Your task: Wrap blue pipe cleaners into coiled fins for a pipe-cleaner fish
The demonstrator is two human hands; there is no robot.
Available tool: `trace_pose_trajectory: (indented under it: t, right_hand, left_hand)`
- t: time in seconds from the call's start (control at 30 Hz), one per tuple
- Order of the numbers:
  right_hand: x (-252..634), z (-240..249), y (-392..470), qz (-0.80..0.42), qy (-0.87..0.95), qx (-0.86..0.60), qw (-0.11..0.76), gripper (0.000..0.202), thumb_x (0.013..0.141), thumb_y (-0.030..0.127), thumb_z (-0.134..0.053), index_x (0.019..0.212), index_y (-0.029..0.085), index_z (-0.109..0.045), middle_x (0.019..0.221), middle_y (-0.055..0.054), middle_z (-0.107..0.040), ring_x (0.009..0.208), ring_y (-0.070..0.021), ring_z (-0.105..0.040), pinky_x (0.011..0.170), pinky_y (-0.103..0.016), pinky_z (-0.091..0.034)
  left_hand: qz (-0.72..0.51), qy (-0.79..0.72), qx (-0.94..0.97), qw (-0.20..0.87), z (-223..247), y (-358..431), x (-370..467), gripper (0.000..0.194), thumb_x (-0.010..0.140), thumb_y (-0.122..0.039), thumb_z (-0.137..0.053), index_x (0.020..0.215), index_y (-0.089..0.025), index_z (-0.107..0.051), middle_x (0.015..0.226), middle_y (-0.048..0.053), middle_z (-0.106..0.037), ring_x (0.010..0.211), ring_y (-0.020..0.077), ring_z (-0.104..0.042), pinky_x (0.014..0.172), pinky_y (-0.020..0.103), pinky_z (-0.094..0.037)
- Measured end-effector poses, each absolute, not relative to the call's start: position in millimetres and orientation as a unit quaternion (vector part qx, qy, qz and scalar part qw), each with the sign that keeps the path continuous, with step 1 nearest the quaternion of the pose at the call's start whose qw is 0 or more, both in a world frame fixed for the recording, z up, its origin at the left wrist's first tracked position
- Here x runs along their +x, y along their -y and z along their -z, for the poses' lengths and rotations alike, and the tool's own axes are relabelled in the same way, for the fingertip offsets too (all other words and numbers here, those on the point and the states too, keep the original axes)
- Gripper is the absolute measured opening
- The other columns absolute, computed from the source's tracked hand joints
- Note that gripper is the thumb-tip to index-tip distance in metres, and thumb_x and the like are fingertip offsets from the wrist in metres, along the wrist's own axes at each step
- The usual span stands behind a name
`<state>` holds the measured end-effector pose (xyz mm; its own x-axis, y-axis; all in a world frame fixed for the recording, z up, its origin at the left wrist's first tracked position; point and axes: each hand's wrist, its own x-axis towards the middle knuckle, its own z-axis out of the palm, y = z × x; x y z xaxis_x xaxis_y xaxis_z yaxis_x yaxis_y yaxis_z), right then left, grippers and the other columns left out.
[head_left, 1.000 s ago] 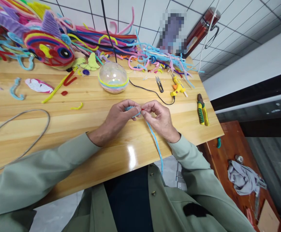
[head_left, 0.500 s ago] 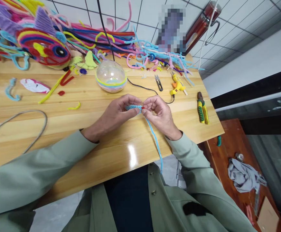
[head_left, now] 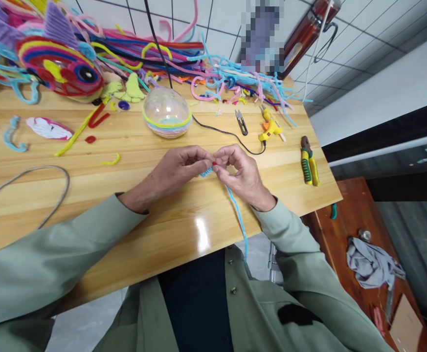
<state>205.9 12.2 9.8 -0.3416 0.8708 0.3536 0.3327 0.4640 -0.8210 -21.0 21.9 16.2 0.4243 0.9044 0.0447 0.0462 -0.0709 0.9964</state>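
One blue coil (head_left: 206, 172) sits off the near right side of the dome (head_left: 167, 112), pinched between the thumb and fingers of the left hand (head_left: 178, 168). Beside the coil, the right hand (head_left: 243, 175) grips a red bit (head_left: 214, 164) at its fingertips; the two hands nearly meet there. From under the right hand a blue strand (head_left: 238, 212) hangs toward the wearer, past the table edge, farther from the dome than the coil. Right of the dome lie the snips (head_left: 241, 123), then the yellow glue gun (head_left: 271, 128), whose cord (head_left: 228, 133) runs to the dome's right side; the pliers (head_left: 309, 161) are farther right. Left of the dome are a white piece (head_left: 49, 129) and, farther back, a striped figure (head_left: 61, 56). Behind the dome spreads a heap of coloured stems (head_left: 150, 51).
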Motion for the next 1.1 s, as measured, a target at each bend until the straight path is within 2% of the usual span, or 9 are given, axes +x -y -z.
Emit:
trace_pose_trajectory:
  t: [0.13, 0.3, 0.47, 0.6, 0.7, 0.77, 0.87, 0.97, 1.1]
  right_hand:
    - [206.2, -11.5, -11.6, -0.356, 0.733, -0.409, 0.411, 0.02, 0.102, 0.037, -0.076, 0.115, 0.026, -0.067, 0.096, 0.001, -0.073, 0.084, -0.0148, -0.069, 0.08, -0.033, -0.059]
    - [207.6, -16.7, -13.8, -0.509, 0.642, -0.407, 0.403, 0.04, 0.092, 0.047, -0.089, 0.116, 0.025, -0.066, 0.1, 0.0, -0.073, 0.089, -0.0136, -0.068, 0.081, -0.029, -0.058]
    - [208.8, -21.5, -19.3, -0.605, 0.565, -0.414, 0.379, 0.043, 0.08, 0.034, -0.095, 0.11, 0.023, -0.067, 0.094, 0.002, -0.071, 0.08, -0.0109, -0.063, 0.071, -0.024, -0.053]
    - [209.1, -25.5, -20.1, -0.62, 0.546, -0.416, 0.382, 0.036, 0.076, 0.022, -0.088, 0.107, 0.022, -0.069, 0.089, 0.003, -0.07, 0.073, -0.0094, -0.057, 0.064, -0.023, -0.047]
    - [209.4, -27.5, -18.8, -0.626, 0.545, -0.415, 0.372, 0.032, 0.077, 0.021, -0.085, 0.106, 0.021, -0.07, 0.089, 0.003, -0.071, 0.072, -0.0097, -0.057, 0.062, -0.023, -0.044]
    - [209.2, -27.1, -17.9, -0.624, 0.547, -0.416, 0.371, 0.031, 0.08, 0.026, -0.088, 0.106, 0.021, -0.071, 0.09, 0.002, -0.071, 0.076, -0.0109, -0.059, 0.065, -0.024, -0.047]
    - [208.2, -23.5, -17.6, -0.612, 0.559, -0.416, 0.374, 0.038, 0.084, 0.041, -0.094, 0.107, 0.022, -0.07, 0.09, 0.002, -0.071, 0.08, -0.0122, -0.062, 0.071, -0.026, -0.051]
    - [207.2, -18.9, -18.5, -0.594, 0.576, -0.425, 0.368, 0.05, 0.081, 0.054, -0.098, 0.107, 0.023, -0.07, 0.089, 0.003, -0.07, 0.077, -0.0117, -0.059, 0.068, -0.025, -0.049]
    - [206.5, -16.4, -19.2, -0.577, 0.586, -0.438, 0.364, 0.051, 0.081, 0.058, -0.097, 0.106, 0.024, -0.069, 0.088, 0.003, -0.069, 0.076, -0.0121, -0.058, 0.066, -0.026, -0.048]
  left_hand:
    - [-0.378, -0.379, 0.621, 0.573, -12.2, -23.9, -20.6, 0.027, 0.09, -0.047, -0.085, 0.093, -0.021, -0.082, 0.096, 0.005, -0.084, 0.085, 0.0183, -0.071, 0.083, 0.031, -0.054]
    - [-0.372, -0.418, 0.589, 0.583, -18.0, -24.6, -20.8, 0.025, 0.086, -0.045, -0.085, 0.087, -0.02, -0.08, 0.081, 0.002, -0.077, 0.073, 0.016, -0.066, 0.073, 0.03, -0.054]
    - [-0.353, -0.461, 0.548, 0.602, -26.2, -25.1, -20.2, 0.02, 0.082, -0.04, -0.084, 0.083, -0.02, -0.08, 0.08, 0.003, -0.078, 0.072, 0.0164, -0.066, 0.072, 0.03, -0.056]
    - [-0.34, -0.47, 0.546, 0.605, -28.6, -24.6, -19.1, 0.017, 0.08, -0.038, -0.083, 0.081, -0.021, -0.081, 0.081, 0.003, -0.079, 0.073, 0.0166, -0.066, 0.073, 0.03, -0.055]
    - [-0.338, -0.471, 0.546, 0.605, -29.1, -24.3, -18.7, 0.016, 0.079, -0.037, -0.083, 0.08, -0.021, -0.081, 0.081, 0.003, -0.079, 0.074, 0.0168, -0.066, 0.073, 0.03, -0.055]
    - [-0.339, -0.472, 0.549, 0.601, -28.7, -23.9, -18.4, 0.016, 0.079, -0.037, -0.083, 0.079, -0.021, -0.08, 0.081, 0.003, -0.08, 0.074, 0.0171, -0.066, 0.074, 0.03, -0.055]
    - [-0.343, -0.471, 0.558, 0.591, -26.2, -22.8, -17.5, 0.016, 0.081, -0.037, -0.082, 0.079, -0.021, -0.08, 0.082, 0.003, -0.08, 0.074, 0.0177, -0.067, 0.073, 0.031, -0.056]
    - [-0.355, -0.465, 0.574, 0.573, -21.3, -21.2, -16.3, 0.017, 0.084, -0.038, -0.081, 0.081, -0.021, -0.081, 0.081, 0.003, -0.08, 0.073, 0.0179, -0.067, 0.072, 0.031, -0.054]
    - [-0.37, -0.455, 0.609, 0.534, -15.9, -18.8, -15.0, 0.017, 0.086, -0.038, -0.079, 0.084, -0.021, -0.081, 0.081, 0.002, -0.08, 0.073, 0.0181, -0.066, 0.072, 0.032, -0.051]
